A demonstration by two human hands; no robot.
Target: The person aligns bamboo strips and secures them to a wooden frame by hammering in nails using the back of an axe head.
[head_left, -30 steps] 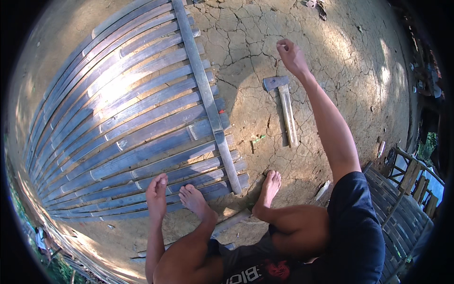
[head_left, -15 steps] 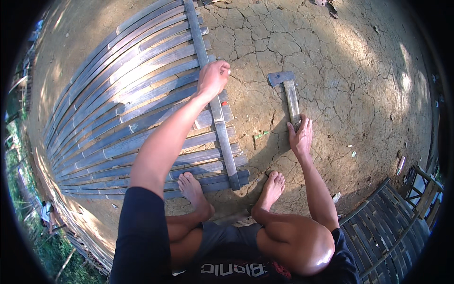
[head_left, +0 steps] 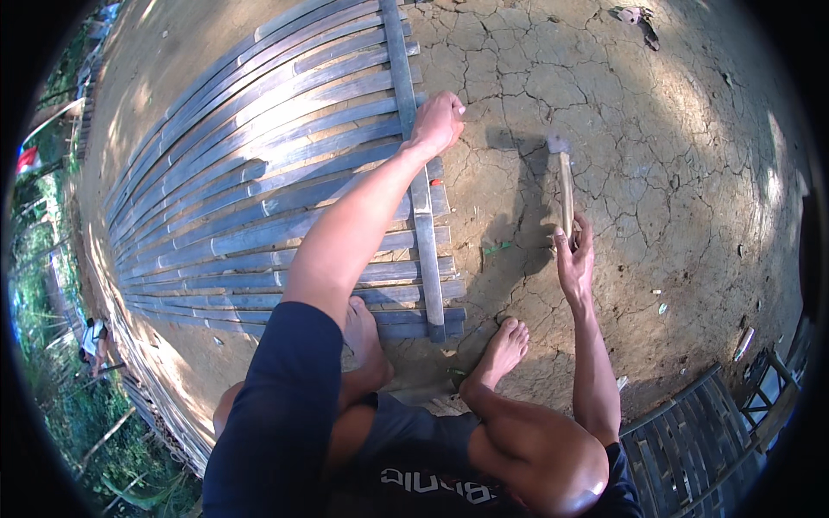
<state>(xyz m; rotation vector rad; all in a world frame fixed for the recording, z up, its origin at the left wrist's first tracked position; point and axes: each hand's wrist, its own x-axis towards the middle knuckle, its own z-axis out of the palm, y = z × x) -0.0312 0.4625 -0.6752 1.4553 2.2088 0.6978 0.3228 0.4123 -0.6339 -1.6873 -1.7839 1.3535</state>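
Note:
My left hand is closed in a fist over the dark crossbar of a slatted bamboo panel. Whatever its fingers may hold is hidden. In my right hand is the wooden handle of a small axe, raised off the ground with its shadow falling to the left. The axe head is turned edge-on and slightly blurred. A small red object lies at the panel's right edge, just below my left hand.
Cracked bare earth spreads to the right of the panel. My bare feet rest near its lower edge, one foot on the soil. A bamboo bench stands at the lower right. Greenery borders the far left.
My right hand has lifted the axe off the ground and turned its head edge-on. The left hand stays over the crossbar, its fist still closed. The whole view has shifted somewhat.

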